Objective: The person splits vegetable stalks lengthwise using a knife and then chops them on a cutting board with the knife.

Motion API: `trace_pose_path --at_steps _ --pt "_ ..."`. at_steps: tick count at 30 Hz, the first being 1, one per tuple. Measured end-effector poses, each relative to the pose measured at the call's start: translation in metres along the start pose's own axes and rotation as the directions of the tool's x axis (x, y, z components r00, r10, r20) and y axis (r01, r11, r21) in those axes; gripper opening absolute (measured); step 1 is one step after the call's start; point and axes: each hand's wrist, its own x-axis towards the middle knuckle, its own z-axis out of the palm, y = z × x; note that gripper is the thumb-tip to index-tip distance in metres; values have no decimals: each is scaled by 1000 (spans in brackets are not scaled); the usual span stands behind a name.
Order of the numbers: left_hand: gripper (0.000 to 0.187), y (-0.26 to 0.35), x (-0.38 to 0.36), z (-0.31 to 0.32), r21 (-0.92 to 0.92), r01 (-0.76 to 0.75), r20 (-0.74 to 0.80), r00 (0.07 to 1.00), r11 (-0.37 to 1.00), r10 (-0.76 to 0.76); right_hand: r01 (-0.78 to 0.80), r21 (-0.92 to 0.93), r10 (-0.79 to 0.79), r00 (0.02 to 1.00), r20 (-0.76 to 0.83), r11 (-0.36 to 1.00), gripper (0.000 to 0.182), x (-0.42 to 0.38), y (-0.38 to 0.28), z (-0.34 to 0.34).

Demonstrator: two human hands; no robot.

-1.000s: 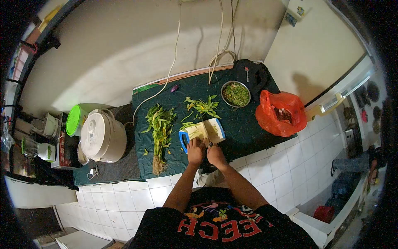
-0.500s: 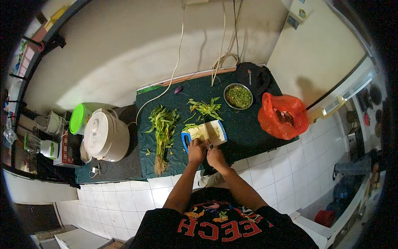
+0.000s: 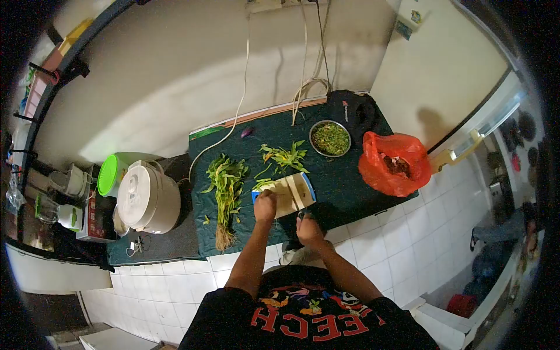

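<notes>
My right hand (image 3: pixel 309 231) is closed round the dark handle of a knife (image 3: pixel 293 194), whose blade lies over the cutting board (image 3: pixel 303 189). On the board's left side is my left hand (image 3: pixel 265 206), its fingers closed; what they hold, if anything, is hidden. Pale cut stems (image 3: pixel 263 184) lie at the board's upper left edge. Just above the board sits a loose pile of green leaves (image 3: pixel 284 156). To the left lies a bunch of leafy greens with roots (image 3: pixel 226 195). A metal bowl of chopped greens (image 3: pixel 330 139) stands at the upper right.
A red plastic bag (image 3: pixel 395 165) stands at the table's right end, with a black bag (image 3: pixel 352 111) behind the bowl. A purple item (image 3: pixel 247 132) lies near the wall. At left are a white rice cooker (image 3: pixel 149 197) and a green-lidded container (image 3: pixel 109 175).
My left hand has moved left and up, away from my right hand. My right hand has shifted slightly right and down, and the knife blade now shows across the board.
</notes>
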Motion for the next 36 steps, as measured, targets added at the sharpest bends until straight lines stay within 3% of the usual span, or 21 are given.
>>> trace_pose_path --at_steps 4,5,6,7,10,13,16,18,19,22,25,30,33,34,36 --pt "16 -17 15 9 35 -178 26 984 983 178 -10 93 -4 988 152 996 41 -42 6 -14" --pt "16 -20 19 11 33 -182 25 983 983 181 -9 23 5 984 177 1000 41 -49 13 -9" --pt "17 -27 23 15 150 -253 23 967 956 252 -8 -47 18 979 205 999 42 -56 20 -2" --pt "18 -29 24 15 266 -317 32 947 910 321 -14 -45 23 978 208 999 42 -60 33 11" --pt "19 -23 28 8 287 -346 77 938 893 339 -35 -50 44 983 180 998 41 -62 44 24" --pt "21 -25 31 11 339 -373 110 928 864 357 60 -179 -31 986 161 982 40 -67 36 10" --pt "24 -28 28 19 427 -428 120 900 796 419 155 -62 -151 987 58 986 38 -61 16 -21" --pt "25 -20 23 21 474 -453 115 882 755 457 -102 -137 118 986 116 985 38 -50 2 -34" --pt "26 -10 20 20 430 -479 156 874 765 460 -183 -166 205 970 133 969 38 -47 0 -35" --pt "27 3 12 31 339 -485 184 875 806 449 18 -93 -11 998 70 996 39 -33 22 -14" --pt "28 9 6 35 323 -466 160 885 824 438 -78 -29 79 997 26 997 39 -20 22 -7" --pt "21 1 3 39 165 -399 125 916 902 382 32 41 -31 999 -41 999 35 -4 18 -3" --pt "22 -5 0 39 2 -376 67 925 927 375 80 -73 -81 997 -17 994 35 -2 17 -1" --pt "22 -5 0 38 2 -375 67 925 927 374 79 -73 -81 997 -16 994 35 -2 16 0" --pt "23 -1 1 32 -83 -274 103 954 958 281 -106 12 106 994 -11 994 34 0 16 4"
